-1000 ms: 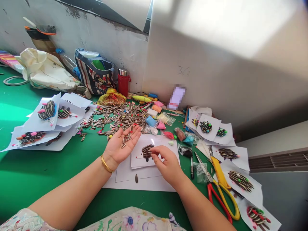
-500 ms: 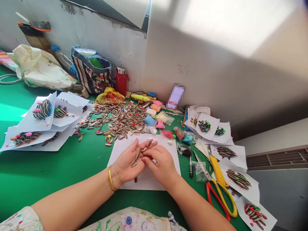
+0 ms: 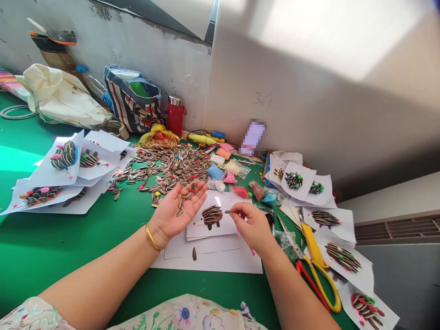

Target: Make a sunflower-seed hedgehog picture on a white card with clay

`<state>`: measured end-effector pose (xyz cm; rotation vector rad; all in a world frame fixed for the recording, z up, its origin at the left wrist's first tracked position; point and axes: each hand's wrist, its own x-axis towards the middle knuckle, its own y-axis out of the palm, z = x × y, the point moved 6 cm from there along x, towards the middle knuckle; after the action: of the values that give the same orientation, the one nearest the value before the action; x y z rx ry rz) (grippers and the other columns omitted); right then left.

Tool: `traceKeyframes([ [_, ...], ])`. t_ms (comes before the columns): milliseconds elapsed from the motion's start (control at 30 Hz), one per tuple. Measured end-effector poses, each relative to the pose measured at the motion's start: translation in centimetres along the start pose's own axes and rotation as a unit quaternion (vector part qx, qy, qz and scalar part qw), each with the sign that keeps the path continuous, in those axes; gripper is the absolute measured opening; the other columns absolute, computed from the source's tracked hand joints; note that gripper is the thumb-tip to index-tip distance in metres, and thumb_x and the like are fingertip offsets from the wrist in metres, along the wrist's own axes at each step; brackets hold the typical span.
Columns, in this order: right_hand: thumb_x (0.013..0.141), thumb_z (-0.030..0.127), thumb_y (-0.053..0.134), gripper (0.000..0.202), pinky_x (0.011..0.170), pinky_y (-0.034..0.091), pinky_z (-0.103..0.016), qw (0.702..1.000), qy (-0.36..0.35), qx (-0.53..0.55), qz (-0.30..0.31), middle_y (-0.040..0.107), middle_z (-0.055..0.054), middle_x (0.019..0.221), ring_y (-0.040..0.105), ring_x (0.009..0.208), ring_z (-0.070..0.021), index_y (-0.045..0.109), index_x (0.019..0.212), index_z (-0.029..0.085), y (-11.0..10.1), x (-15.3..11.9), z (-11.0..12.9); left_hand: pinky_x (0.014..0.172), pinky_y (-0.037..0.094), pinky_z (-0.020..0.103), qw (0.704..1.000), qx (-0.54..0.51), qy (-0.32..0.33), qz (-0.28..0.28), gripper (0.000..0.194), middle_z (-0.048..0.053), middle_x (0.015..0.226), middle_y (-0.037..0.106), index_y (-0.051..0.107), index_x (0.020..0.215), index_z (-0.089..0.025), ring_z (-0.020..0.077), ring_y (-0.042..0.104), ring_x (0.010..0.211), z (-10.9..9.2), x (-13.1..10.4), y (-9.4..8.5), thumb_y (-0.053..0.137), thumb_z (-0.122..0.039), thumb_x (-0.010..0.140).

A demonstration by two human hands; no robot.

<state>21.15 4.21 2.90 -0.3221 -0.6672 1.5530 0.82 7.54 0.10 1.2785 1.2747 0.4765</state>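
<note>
My left hand [image 3: 178, 208] is palm up and slightly cupped, with several striped sunflower seeds [image 3: 179, 211] lying on its palm and fingers. Between the thumb and fingertips of my right hand [image 3: 250, 224] a single sunflower seed [image 3: 227, 211] is pinched. It is just right of a hedgehog picture [image 3: 212, 215], whose body is covered with seeds and which has two dark feet. That picture is on a small white sheet [image 3: 196, 232], on top of larger paper [image 3: 172, 261]. One loose seed [image 3: 194, 253] rests on the larger paper, nearer to me.
A wide seed pile [image 3: 178, 165] spreads behind my hands. Coloured clay packets [image 3: 216, 172] are to its right. Scissors [image 3: 299, 252] and a yellow cutter [image 3: 312, 247] lie beside my right arm. Finished seed pictures [image 3: 342, 256] line the right; more sheets [image 3: 37, 192] are stacked left.
My hands have moved apart: the left has shifted left with its seeds, the right has moved right with one seed. The hedgehog picture between them now shows.
</note>
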Motion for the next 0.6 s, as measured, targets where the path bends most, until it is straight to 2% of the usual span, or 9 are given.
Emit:
traceKeyframes([
  [133, 0.085, 0.021, 0.059, 0.018, 0.073, 0.050, -0.031, 0.999, 0.007, -0.030, 0.040, 0.071, -0.002, 0.090, 0.062, 0.079, -0.0172, 0.069, 0.099, 0.024, 0.8, 0.2, -1.1, 0.097, 0.056, 0.044, 0.999, -0.009, 0.031, -0.034, 0.036, 0.018, 0.113, 0.068, 0.061, 0.106, -0.011, 0.0250, 0.065, 0.115, -0.9, 0.9, -1.0, 0.033, -0.034, 0.104],
  [300, 0.085, 0.015, 0.058, 0.014, 0.070, 0.046, -0.030, 0.992, -0.028, -0.106, 0.065, 0.068, -0.001, 0.082, 0.061, 0.078, -0.0180, 0.068, 0.084, 0.023, 2.3, 0.3, -0.8, 0.095, 0.057, 0.044, 0.998, -0.006, 0.032, -0.047, 0.036, 0.018, 0.110, 0.068, 0.061, 0.106, -0.011, 0.0247, 0.066, 0.113, -0.8, 1.3, -1.7, 0.033, -0.034, 0.104],
  [600, 0.085, 0.009, 0.059, 0.015, 0.076, 0.046, -0.030, 0.987, -0.071, -0.135, 0.053, 0.066, -0.002, 0.084, 0.060, 0.083, -0.0183, 0.067, 0.085, 0.021, 3.9, 0.4, -0.5, 0.094, 0.058, 0.043, 0.998, -0.008, 0.027, -0.062, 0.037, 0.017, 0.107, 0.068, 0.061, 0.106, -0.010, 0.0239, 0.068, 0.109, -0.5, 1.1, -1.6, 0.032, -0.035, 0.104],
])
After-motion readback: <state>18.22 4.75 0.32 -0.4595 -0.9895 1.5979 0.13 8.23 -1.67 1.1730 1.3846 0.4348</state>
